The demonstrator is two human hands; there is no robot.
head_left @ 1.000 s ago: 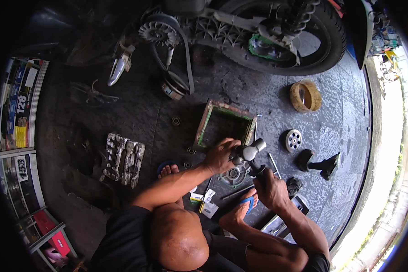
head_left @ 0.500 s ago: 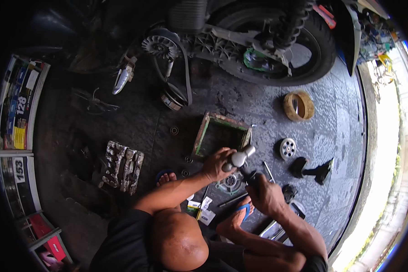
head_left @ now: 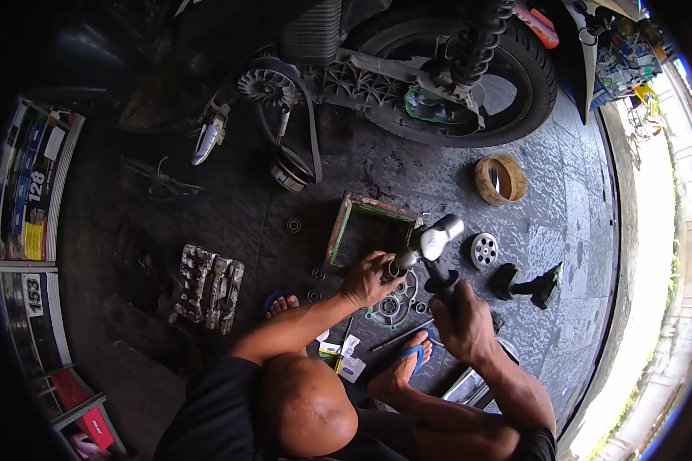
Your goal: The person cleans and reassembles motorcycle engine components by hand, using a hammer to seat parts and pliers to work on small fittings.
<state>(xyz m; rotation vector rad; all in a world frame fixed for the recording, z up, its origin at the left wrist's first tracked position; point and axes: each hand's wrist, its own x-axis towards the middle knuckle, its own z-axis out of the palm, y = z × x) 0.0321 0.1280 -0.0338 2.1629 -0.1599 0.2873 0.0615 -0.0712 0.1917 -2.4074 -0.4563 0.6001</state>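
My right hand is wrapped round the dark handle of a ball-peen hammer. Its bright metal head hangs just right of my left hand. The fingers of that hand curl round a short upright piece with a round, ring-like end; its kind is unclear and the hammer partly covers it. Below both hands a round grey metal engine cover lies on the floor, partly hidden by my left hand. Just beyond, a worn rectangular frame with green inner sides touches or nearly touches my left fingers.
A motor scooter with its rear wheel and drive belt exposed stands across the far side. Around me lie a tan ring, a round holed part, small bearings, a dirty metal block and a screwdriver.
The hammer has shifted right and its head has turned, showing more of the engine cover. My right hand has moved slightly right; my left hand stays nearly in place.
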